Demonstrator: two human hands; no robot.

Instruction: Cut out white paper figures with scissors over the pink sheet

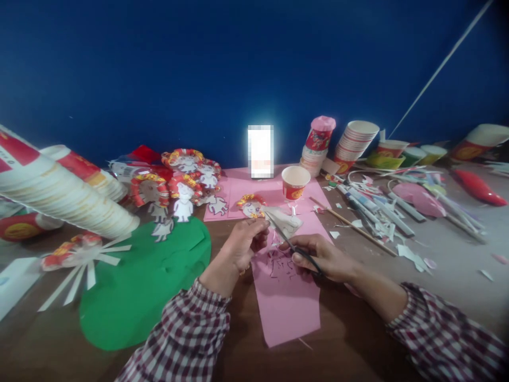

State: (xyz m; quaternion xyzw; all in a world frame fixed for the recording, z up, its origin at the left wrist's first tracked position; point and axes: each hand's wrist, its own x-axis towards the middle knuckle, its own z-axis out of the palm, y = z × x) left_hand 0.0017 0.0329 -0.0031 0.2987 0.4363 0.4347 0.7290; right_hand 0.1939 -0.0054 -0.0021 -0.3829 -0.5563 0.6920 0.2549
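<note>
My right hand (pixel 324 257) is closed round dark-handled scissors (pixel 285 236), whose blades point up and left toward my other hand. My left hand (pixel 248 239) pinches a small piece of whitish paper (pixel 289 223) close to the blades; the fingers partly hide it. Just beyond the fingertips lies a round decorated paper face (pixel 252 206) with a red and yellow rim. Beneath both hands is a pink paper sheet (pixel 288 313) with dark drawn or cut marks near its middle.
A red paper cup (pixel 296 183) stands behind my hands, with stacked cups (pixel 356 143) farther back. To the left lie a green paper shape (pixel 147 286), paper figures (pixel 183 202) and a leaning cup stack (pixel 67 191). Markers (pixel 363 204), a thin stick (pixel 358 229) and scraps litter the right.
</note>
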